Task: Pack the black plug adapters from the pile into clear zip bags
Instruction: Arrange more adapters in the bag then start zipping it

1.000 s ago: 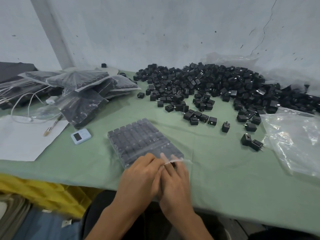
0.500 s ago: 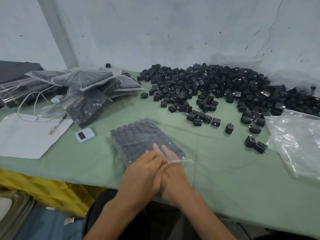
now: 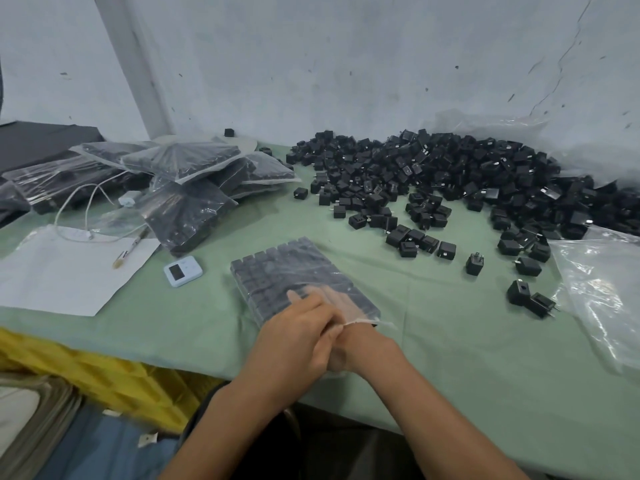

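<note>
Head view: the packed zip bag (image 3: 294,268) lies flat on the green counter (image 3: 433,341) before me, with the loose pile (image 3: 450,174) behind it. My left hand (image 3: 294,337) pinches its open lip. My right hand (image 3: 363,337) has its fingers (image 3: 332,299) straight inside. The full bag looks heavy, slick and floppy, so I'd lift it from underneath with 2 hands.

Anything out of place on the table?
Minor only. One adapter sits alone at the back by the wall, apart from the pile; the filled bags on the left lie in an askew heap.
</note>
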A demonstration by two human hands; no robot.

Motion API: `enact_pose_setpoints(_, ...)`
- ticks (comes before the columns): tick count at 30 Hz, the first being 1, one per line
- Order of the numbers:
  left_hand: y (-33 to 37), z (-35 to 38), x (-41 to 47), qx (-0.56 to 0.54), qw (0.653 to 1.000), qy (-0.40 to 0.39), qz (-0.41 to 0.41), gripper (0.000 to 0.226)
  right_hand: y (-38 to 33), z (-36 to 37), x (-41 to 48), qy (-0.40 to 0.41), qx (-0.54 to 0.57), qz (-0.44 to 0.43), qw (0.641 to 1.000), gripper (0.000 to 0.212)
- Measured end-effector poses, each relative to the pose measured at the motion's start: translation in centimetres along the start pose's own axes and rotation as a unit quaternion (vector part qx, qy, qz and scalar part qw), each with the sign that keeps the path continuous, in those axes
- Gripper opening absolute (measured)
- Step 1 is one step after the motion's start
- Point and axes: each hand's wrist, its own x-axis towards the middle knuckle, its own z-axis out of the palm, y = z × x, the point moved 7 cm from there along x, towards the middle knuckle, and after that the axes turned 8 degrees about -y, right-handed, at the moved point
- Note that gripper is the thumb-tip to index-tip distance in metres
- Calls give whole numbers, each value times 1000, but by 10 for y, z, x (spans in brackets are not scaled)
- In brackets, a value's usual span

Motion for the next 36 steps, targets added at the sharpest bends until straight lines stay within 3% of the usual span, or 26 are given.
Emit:
enact_pose_setpoints(4,-6,-5,-4,-18,1000,-6,3,6,-7,-5,6,7,-41,14,999,45)
enact_pose_setpoints(10,-15,7,-13,-19,999,-25,6,9,-11,1,16,115,-76,24,990,71)
enact_pose_setpoints(15,-20,17,-31,10,1000,1,-8,15,-18,22,-18,188,-100,-9,977,75)
enact_pose_setpoints(20,-21,23,-56,36,999,25,-14,32,-12,48,-53,256,-11,-7,966,71)
enact_pose_setpoints(24,-37,16,-85,-21,989,128,-73,22,-17,70,-82,378,109,3,919,56)
enact_pose_setpoints(27,-75,17,-114,-159,942,194,-223,16,-26,74,-86,416,159,2,895,45)
enact_pose_setpoints(31,-110,40,-133,-358,839,120,-391,2,-32,68,-81,418,183,-7,890,40)
enact_pose_setpoints(36,-96,65,-132,-437,780,7,-448,39,-32,70,-93,440,200,12,875,47)
